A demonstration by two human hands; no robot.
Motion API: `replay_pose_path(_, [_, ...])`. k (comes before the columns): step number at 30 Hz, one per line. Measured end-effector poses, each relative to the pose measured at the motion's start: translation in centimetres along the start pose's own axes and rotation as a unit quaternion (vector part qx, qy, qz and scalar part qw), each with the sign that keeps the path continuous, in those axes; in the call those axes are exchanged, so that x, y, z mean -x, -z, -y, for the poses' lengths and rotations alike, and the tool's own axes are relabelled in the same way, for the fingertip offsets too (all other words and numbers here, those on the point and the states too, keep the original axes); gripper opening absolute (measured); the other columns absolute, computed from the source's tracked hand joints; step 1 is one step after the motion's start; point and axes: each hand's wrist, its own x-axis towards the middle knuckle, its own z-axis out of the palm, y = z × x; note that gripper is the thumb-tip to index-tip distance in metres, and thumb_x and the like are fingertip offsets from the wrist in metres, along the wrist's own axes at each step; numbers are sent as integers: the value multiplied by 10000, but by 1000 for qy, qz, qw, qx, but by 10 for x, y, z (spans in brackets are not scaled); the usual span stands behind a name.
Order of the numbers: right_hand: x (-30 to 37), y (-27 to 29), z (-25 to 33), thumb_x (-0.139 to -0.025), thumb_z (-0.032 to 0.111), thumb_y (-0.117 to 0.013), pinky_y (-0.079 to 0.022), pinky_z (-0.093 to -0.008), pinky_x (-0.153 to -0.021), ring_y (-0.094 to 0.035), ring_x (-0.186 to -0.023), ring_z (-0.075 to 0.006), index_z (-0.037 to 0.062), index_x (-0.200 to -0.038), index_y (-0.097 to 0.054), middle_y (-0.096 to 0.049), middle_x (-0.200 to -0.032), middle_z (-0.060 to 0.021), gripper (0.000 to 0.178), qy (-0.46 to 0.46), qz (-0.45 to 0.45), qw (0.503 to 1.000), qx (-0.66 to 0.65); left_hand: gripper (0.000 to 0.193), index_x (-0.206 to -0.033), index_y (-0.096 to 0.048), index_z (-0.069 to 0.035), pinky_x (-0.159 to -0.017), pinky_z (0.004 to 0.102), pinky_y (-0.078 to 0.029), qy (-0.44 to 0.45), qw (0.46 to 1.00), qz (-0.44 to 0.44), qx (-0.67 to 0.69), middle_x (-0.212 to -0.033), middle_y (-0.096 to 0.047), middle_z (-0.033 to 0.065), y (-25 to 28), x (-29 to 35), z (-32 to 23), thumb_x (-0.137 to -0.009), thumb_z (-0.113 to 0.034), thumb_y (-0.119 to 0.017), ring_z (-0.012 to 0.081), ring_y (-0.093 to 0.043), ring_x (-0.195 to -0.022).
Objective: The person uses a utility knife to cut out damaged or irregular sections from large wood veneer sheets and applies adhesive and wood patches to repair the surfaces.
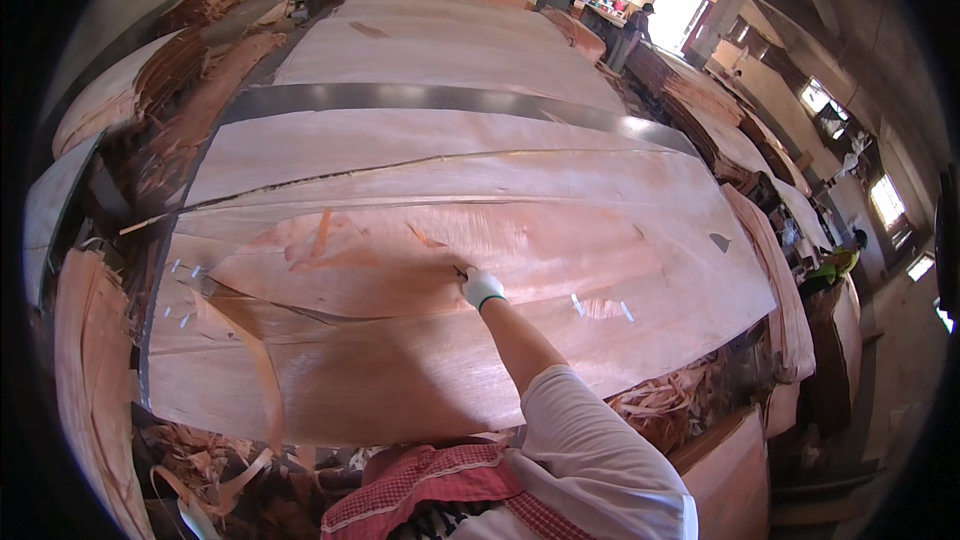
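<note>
- A small dark object [459, 272] was gripped by the gloved right hand [483, 287]; the left hand was unseen.
- Veneer [570, 245] was spread beneath.
- Its split [308, 314] could have been lengthened by careless dragging.

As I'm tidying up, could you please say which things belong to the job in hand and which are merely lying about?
Likely in use: gloved right hand; dark object touching it; wood sheet beneath; white strips.
Likely lying about: shavings; stacked sheets, far left.
</note>
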Motion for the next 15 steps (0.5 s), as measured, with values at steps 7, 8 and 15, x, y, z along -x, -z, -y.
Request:
replay_pose_path(7, [5, 4, 1, -895, 317, -535, -512, -506, -853, -639, -1011, -391, 127, -1125, -614, -670, -1081, -192, 309, -8, 4, 1000, -8, 397, -1290, -517, 46, -917, 397, -471, -129, 990, 44, -21, -1241, -588, 217, 5, 21, -65, -993, -214, -476, 335, -582, -1117])
replay_pose_path(8, [5, 4, 4, -895, 316, -536, -513, -506, -853, -639, -1011, -392, 125, -1121, -615, -670, -1082, -192, 306, -6, 4, 1000, -11, 375, -1257, -541, 54, -903, 395, -471, -122, 992, 19, -23, -1215, -600, 227, 7, 19, -64, -986, -198, -479, 341, -591, -1095])
replay_pose_path(15, [-1, -1, 3, -878, 279, -542, -509, -503, -858, -641, -1008, -394, 121, -1108, -612, -670, -1075, -199, 288, -2, -12, 1000, -7, 381, -1257, -552, 64, -960, 374, -462, -213, 974, -71, 5, -1244, -598, 225, 11, 1, -49, -1000, -200, -456, 345, -590, -1124])
